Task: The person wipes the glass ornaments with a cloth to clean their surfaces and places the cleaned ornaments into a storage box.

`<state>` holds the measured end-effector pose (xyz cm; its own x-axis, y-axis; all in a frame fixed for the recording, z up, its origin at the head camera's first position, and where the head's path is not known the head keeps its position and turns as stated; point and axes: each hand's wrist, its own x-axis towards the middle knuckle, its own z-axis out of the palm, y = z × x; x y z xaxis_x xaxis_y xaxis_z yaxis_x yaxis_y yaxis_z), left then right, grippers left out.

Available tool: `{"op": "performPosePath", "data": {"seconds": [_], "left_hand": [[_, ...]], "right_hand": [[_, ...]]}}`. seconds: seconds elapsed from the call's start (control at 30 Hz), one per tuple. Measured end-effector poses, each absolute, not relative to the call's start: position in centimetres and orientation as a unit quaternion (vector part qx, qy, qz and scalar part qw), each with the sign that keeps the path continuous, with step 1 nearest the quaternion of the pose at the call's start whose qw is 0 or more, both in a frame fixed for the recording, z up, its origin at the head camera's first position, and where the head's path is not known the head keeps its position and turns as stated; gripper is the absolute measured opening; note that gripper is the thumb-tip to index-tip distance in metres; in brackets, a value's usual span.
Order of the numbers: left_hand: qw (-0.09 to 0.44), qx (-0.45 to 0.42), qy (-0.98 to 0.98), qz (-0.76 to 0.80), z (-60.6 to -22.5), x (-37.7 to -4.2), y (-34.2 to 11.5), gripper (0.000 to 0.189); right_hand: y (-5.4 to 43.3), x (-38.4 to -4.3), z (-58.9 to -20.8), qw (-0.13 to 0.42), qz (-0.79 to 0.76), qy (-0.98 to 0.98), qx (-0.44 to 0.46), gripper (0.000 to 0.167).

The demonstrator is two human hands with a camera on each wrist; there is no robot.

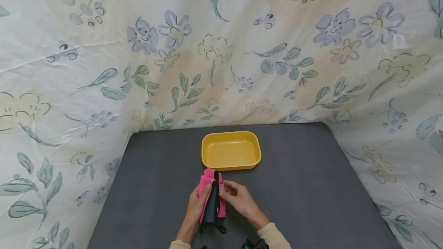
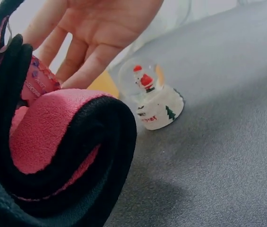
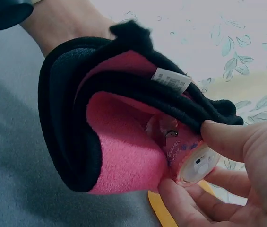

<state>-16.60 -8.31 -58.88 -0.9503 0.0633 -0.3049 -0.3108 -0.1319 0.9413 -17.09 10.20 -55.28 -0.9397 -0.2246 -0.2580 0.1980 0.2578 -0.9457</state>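
With my left grip (image 1: 196, 206) I hold a folded pink cloth (image 1: 207, 181), slate-backed and black-edged, over the counter (image 1: 297, 187) near the yellow tray (image 1: 231, 155), my right grip (image 1: 242, 200) pinching its mouth around a pink ornament (image 3: 182, 147).

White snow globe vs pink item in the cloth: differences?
Decor: the snow globe has a green tree on white; the pink item has purplish marks.
Pose: the snow globe stands on the gray table; the pink item is held, underside showing.
Shared: lettering on both.

I can't read the blurred lettering on the white tag (image 3: 172, 81) or pink ornament (image 3: 182, 152) between the hands (image 1: 199, 202) (image 1: 242, 199), or snow globe (image 2: 161, 112) nearby.
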Motion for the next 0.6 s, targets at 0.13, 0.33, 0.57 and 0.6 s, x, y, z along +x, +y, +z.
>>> {"op": "performPosePath", "data": {"seconds": [0.13, 0.33, 0.57, 0.6], "left_hand": [[0.130, -0.093, 0.633, 0.757, -58.99, -16.60, -8.30, 0.054], [0.143, -0.096, 0.615, 0.770, -58.76, -16.39, -8.32, 0.053], [0.160, -0.104, 0.607, 0.771, -58.42, -16.22, -8.45, 0.058], [0.165, -0.104, 0.605, 0.772, -58.40, -16.18, -8.49, 0.059]], "right_hand": [[10.39, -17.09, -55.48, 0.154, -0.599, 0.785, -0.028, 0.053], [10.66, -16.86, -55.56, 0.129, -0.611, 0.778, -0.062, 0.051], [10.71, -16.76, -55.58, 0.124, -0.632, 0.761, -0.077, 0.048], [10.73, -16.75, -55.57, 0.124, -0.634, 0.759, -0.080, 0.048]]}}
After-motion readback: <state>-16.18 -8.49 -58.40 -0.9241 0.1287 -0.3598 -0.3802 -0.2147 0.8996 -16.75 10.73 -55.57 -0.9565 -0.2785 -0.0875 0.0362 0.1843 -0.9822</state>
